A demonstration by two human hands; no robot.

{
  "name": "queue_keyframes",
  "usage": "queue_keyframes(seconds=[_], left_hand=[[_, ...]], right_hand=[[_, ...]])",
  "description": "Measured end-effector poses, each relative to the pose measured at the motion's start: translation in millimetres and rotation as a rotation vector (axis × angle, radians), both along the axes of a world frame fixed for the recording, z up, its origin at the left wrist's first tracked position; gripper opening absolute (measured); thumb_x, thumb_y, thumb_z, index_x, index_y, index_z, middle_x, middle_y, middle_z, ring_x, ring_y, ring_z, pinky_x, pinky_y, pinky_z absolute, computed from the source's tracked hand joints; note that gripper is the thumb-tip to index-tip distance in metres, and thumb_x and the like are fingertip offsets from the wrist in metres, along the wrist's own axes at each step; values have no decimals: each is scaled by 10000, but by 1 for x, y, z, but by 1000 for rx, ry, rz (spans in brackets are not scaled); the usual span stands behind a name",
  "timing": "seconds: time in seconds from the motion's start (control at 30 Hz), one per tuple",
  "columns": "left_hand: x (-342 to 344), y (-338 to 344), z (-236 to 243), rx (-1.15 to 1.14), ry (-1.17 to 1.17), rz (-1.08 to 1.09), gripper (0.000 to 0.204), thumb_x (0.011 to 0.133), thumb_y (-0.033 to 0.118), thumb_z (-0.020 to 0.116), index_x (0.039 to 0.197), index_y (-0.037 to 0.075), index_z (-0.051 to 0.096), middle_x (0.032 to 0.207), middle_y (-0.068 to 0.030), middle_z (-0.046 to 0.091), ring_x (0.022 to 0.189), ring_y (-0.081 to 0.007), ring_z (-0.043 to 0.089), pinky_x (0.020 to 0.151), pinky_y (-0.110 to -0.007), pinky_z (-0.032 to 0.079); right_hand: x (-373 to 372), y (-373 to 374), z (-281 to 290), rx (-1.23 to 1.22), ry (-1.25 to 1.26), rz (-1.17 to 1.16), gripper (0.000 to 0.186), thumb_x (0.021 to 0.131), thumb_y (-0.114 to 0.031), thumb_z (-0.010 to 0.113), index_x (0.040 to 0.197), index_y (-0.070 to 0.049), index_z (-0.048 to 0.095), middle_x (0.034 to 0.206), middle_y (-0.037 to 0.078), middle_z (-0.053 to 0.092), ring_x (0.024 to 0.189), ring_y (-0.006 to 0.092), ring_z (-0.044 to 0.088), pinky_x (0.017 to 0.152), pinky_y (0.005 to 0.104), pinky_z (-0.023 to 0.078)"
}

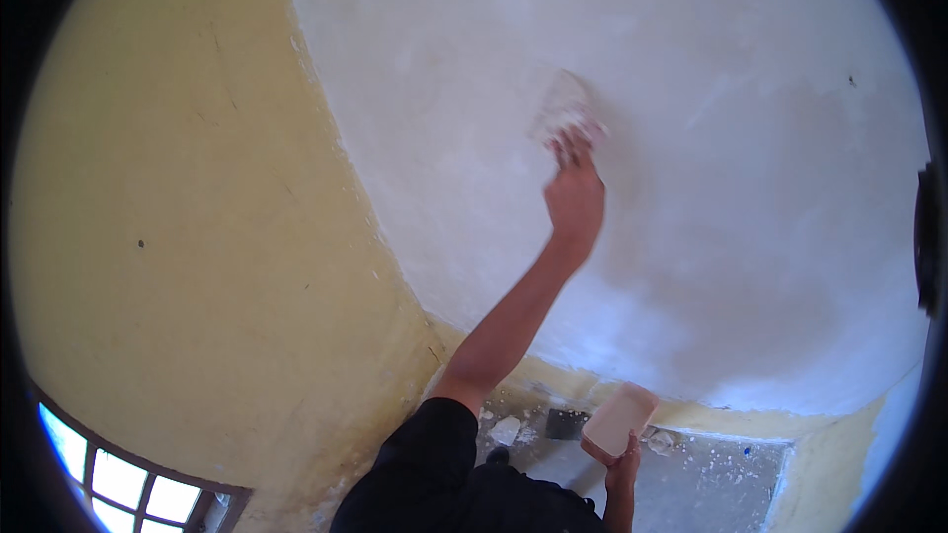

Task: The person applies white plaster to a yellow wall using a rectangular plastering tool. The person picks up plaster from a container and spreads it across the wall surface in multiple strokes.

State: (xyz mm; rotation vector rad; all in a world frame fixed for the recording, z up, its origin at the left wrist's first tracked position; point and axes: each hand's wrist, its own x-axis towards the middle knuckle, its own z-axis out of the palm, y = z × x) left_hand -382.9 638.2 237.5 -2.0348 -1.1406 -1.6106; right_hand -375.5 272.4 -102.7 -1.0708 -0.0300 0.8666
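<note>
High on the white-coated wall (pixel 474 69), my left hand (pixel 575 199) is closed around a putty knife. The wide blade of the putty knife (pixel 561 104) lies against the wall, pale and blurred by motion, with white putty smears about my fingers. The handle is mostly hidden in my grip. Lower down, near my body, my right hand (pixel 626 462) grips a pale rectangular board (pixel 622 419) with rounded corners and a thick side edge. Its top face looks smooth and pinkish-white; I cannot tell whether putty covers it.
To the left a bare yellow wall (pixel 197 188) meets the white one. A barred window (pixel 128 479) sits at the lower left. On the speckled grey floor (pixel 721 479) lie a dark flat piece (pixel 566 423) and white lumps (pixel 505 430). A dark object (pixel 925 237) edges the right side.
</note>
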Motion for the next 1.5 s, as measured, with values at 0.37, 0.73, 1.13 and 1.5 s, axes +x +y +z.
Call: queue_keyframes(seconds=[0.37,0.73,1.13,1.5], left_hand=[[-80,81,10,92,-267,188,407,931,29,511,1332,-37,522,1225,-236,625,807,-387,695,679,-412,589],[-54,-10,-164,-248,178,-219,514,840,-11,567,1350,-53,513,1204,-246,643,716,-289,698,493,-349,536],[-68,100,41,-210,-110,276,248,885,65,529,1092,-56,595,797,-226,695,681,-349,696,620,-439,577],[-37,-200,-128,-845,139,-888,154,889,135,579,915,-13,609,749,-264,620,721,-445,629,635,-496,485]], right_hand=[[18,-26,-9,30,-5,-87,488,977,-330,530,1349,-33,423,1206,115,578,1077,240,633,825,388,567],[17,-35,-11,17,-14,-137,514,998,-368,477,1395,-49,407,1272,118,567,1136,264,616,891,412,555],[25,-53,-18,25,-23,-149,407,1000,-308,461,1299,-31,463,1173,109,603,1059,246,654,869,394,572],[48,-41,31,-115,-157,-13,478,974,-305,527,1331,-1,441,1198,126,562,1098,218,596,882,355,531]])
